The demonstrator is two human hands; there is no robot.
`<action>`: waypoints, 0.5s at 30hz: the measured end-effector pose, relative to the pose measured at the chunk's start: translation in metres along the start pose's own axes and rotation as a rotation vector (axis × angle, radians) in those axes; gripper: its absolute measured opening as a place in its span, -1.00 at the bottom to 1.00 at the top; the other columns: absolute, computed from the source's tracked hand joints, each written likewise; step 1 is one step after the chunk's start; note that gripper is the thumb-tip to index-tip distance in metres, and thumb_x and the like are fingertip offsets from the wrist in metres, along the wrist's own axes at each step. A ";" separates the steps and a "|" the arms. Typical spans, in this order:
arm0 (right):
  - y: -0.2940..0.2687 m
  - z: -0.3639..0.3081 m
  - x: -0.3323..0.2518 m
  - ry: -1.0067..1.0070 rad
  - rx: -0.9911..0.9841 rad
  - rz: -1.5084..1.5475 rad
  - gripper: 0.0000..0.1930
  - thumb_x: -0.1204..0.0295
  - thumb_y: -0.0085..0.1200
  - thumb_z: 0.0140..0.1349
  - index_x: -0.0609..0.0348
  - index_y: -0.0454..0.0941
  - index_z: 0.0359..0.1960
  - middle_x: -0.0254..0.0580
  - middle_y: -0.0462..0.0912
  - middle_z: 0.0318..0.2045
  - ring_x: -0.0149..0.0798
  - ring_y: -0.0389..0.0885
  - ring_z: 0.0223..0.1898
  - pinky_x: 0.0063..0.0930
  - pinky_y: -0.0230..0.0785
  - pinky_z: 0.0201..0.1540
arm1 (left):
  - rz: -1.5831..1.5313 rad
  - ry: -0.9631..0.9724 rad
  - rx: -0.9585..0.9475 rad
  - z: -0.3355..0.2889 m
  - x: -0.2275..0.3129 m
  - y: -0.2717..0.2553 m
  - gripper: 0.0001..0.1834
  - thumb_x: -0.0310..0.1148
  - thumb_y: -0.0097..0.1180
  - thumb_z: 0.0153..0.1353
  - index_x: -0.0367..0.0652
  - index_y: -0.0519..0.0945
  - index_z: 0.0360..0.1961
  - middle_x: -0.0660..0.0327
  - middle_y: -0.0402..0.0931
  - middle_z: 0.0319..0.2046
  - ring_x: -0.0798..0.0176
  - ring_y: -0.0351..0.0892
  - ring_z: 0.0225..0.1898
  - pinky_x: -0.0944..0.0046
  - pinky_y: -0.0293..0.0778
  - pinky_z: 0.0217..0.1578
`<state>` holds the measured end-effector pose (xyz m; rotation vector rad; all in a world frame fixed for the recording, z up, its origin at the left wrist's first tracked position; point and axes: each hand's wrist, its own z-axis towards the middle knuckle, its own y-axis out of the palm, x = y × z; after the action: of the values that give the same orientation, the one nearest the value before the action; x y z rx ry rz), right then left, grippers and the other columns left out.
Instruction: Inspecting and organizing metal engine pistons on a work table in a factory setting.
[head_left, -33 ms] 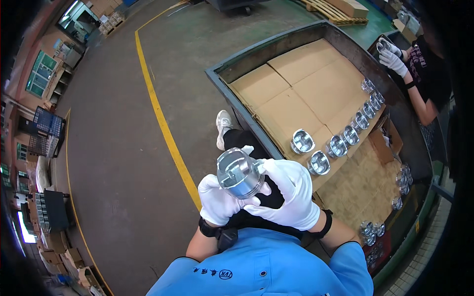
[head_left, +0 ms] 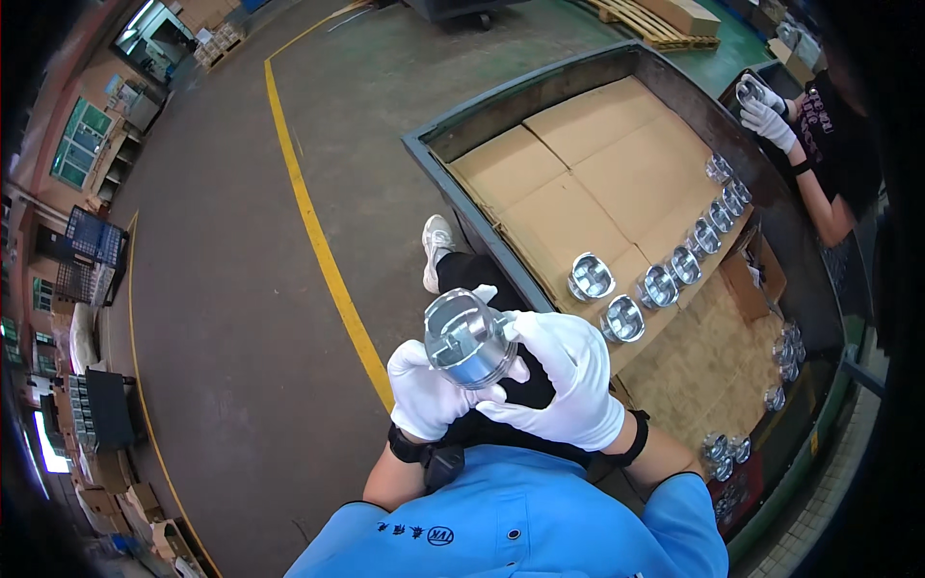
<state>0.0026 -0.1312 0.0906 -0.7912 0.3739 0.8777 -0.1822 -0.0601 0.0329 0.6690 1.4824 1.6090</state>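
Note:
A shiny metal piston (head_left: 468, 337) is held up in front of my body, tilted, with its ring grooves toward the lower right. My left hand (head_left: 429, 397), in a white glove, is closed round its left and lower side. Gloved in white too, my right hand (head_left: 568, 380) grips it from the right, the thumb and fingertips touching its side and lower edge. Some fingers are hidden behind the piston. Just beyond my right hand, one piston (head_left: 622, 319) and another piston (head_left: 591, 276) stand on cardboard (head_left: 578, 173).
A big metal-walled bin (head_left: 424, 159) stands to my right, with a row of several pistons (head_left: 706, 234) on its cardboard. More pistons (head_left: 725, 453) sit at the lower right, near an open carton (head_left: 752, 279). Across the bin, a co-worker's gloved hands (head_left: 763, 111) hold a metal part.

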 end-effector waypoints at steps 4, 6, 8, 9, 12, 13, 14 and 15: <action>0.000 0.001 0.002 -0.041 0.013 -0.002 -0.26 0.18 0.55 -0.13 0.24 0.50 0.08 -0.03 0.66 -0.21 0.01 0.65 -0.36 -0.23 0.50 -0.33 | -0.025 0.014 0.072 -0.001 -0.002 0.000 -0.03 -0.29 0.05 0.14 -0.24 -0.06 0.55 -0.42 0.16 0.35 -0.76 0.33 0.14 -0.38 0.62 -0.08; 0.001 0.001 0.002 -0.047 0.004 0.001 -0.25 0.18 0.55 -0.13 0.24 0.50 0.09 -0.01 0.66 -0.19 0.02 0.65 -0.35 -0.22 0.51 -0.32 | -0.045 0.017 0.088 -0.002 -0.002 0.000 -0.02 -0.27 0.08 0.13 -0.26 -0.06 0.55 -0.42 0.17 0.35 -0.76 0.35 0.13 -0.36 0.64 -0.08; 0.002 0.000 0.003 -0.060 0.013 0.003 -0.26 0.18 0.55 -0.12 0.25 0.50 0.09 0.01 0.66 -0.19 0.04 0.66 -0.33 -0.21 0.52 -0.30 | -0.055 0.018 0.091 -0.002 -0.003 0.002 -0.02 -0.27 0.08 0.13 -0.27 -0.06 0.55 -0.42 0.16 0.35 -0.74 0.36 0.13 -0.37 0.64 -0.06; 0.002 -0.001 0.003 -0.061 0.011 0.001 -0.25 0.17 0.55 -0.12 0.25 0.50 0.09 0.02 0.66 -0.18 0.05 0.67 -0.32 -0.21 0.53 -0.30 | -0.050 0.022 0.099 -0.002 -0.004 0.005 -0.01 -0.27 0.08 0.13 -0.27 -0.06 0.55 -0.42 0.16 0.35 -0.73 0.36 0.13 -0.37 0.64 -0.05; 0.003 -0.001 0.002 -0.062 0.027 -0.011 -0.30 0.20 0.54 -0.14 0.28 0.52 0.03 0.00 0.65 -0.25 0.05 0.67 -0.34 -0.20 0.53 -0.33 | -0.035 0.022 0.140 -0.004 -0.004 0.011 -0.01 -0.27 0.08 0.12 -0.28 -0.07 0.55 -0.41 0.17 0.34 -0.72 0.37 0.13 -0.37 0.63 -0.04; 0.002 0.001 0.001 -0.060 -0.012 0.004 -0.33 0.21 0.54 -0.14 0.28 0.53 0.00 -0.01 0.65 -0.28 0.04 0.67 -0.37 -0.21 0.53 -0.34 | -0.024 0.016 0.133 -0.004 -0.004 0.010 0.00 -0.25 0.08 0.12 -0.31 -0.06 0.54 -0.43 0.18 0.33 -0.69 0.39 0.13 -0.36 0.63 -0.05; -0.001 0.003 0.000 -0.059 -0.051 0.019 -0.36 0.22 0.53 -0.14 0.28 0.54 -0.03 -0.03 0.65 -0.31 0.03 0.67 -0.39 -0.22 0.53 -0.35 | -0.013 0.010 0.125 -0.005 -0.005 0.009 0.00 -0.22 0.08 0.12 -0.33 -0.06 0.53 -0.45 0.19 0.31 -0.66 0.40 0.13 -0.36 0.64 -0.06; -0.004 0.005 -0.002 -0.057 -0.090 0.033 -0.39 0.24 0.53 -0.14 0.28 0.55 -0.06 -0.05 0.64 -0.34 0.02 0.66 -0.41 -0.23 0.52 -0.37 | -0.001 0.004 0.117 -0.005 -0.005 0.008 0.01 -0.20 0.07 0.12 -0.36 -0.06 0.53 -0.46 0.20 0.29 -0.63 0.42 0.14 -0.36 0.64 -0.07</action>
<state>0.0047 -0.1300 0.0967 -0.8427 0.2994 0.9513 -0.1856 -0.0665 0.0403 0.7303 1.5890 1.5324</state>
